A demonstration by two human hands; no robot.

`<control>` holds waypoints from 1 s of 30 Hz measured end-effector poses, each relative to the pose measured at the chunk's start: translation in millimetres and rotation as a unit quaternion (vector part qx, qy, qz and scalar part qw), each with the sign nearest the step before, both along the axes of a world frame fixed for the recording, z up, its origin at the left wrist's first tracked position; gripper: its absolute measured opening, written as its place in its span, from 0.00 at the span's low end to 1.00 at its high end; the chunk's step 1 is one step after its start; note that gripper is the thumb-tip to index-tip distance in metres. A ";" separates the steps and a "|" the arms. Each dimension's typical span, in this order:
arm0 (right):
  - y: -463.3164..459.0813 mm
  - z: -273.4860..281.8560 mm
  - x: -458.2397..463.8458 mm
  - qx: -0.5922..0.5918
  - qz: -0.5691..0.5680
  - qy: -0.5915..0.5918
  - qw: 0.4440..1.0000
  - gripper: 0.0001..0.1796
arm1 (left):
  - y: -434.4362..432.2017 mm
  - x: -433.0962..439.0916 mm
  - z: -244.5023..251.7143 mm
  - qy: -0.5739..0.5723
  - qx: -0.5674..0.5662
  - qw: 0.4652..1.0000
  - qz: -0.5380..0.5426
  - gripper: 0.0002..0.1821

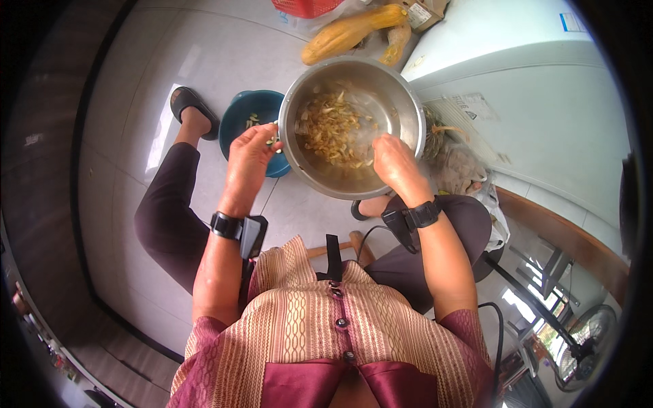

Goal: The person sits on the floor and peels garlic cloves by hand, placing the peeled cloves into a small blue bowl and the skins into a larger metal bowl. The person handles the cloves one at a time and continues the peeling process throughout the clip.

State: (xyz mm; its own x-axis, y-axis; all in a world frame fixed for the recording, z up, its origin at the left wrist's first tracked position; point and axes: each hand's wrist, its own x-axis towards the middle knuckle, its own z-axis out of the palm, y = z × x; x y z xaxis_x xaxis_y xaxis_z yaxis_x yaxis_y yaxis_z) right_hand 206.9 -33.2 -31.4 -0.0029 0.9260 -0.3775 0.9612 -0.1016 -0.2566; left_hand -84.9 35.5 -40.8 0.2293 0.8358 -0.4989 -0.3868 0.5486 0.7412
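A large stainless steel basin (408,97) holds cloudy water with many wet, yellow-brown pieces (331,125) that look like garlic cloves and loose skins. My right hand (398,160) is over its near right side with curled fingers; the fingertips are hidden. To the left, a smaller blue plastic basin (232,120) sits partly behind the steel rim. Pale, smooth pieces (252,120) like peeled cloves lie in it. My left hand (251,150) is above its right side, close to the steel rim, thumb and forefinger apart. Small pale pieces show by the fingertips; whether they are held is unclear.
Yellow squashes (352,34) lie beyond the steel basin, near a red plastic basket (308,6) and a cardboard box (426,14). On the right stand a white appliance (520,86) and plastic bags (459,166). A black fan (581,352) is behind at the lower right.
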 end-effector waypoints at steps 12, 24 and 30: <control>2.7 -34.3 -9.7 -0.055 0.117 -0.019 0.991 0.06 | 13.0 -54.5 -57.9 0.190 -0.063 0.980 -0.009 0.22; 2.1 7.0 -27.0 -0.046 0.074 0.048 0.995 0.07 | -2.5 -8.7 25.7 0.093 0.060 0.984 -0.140 0.14; 2.6 81.1 -26.4 0.018 -0.086 0.349 0.933 0.07 | -29.7 41.1 58.4 0.120 0.099 0.949 -0.276 0.12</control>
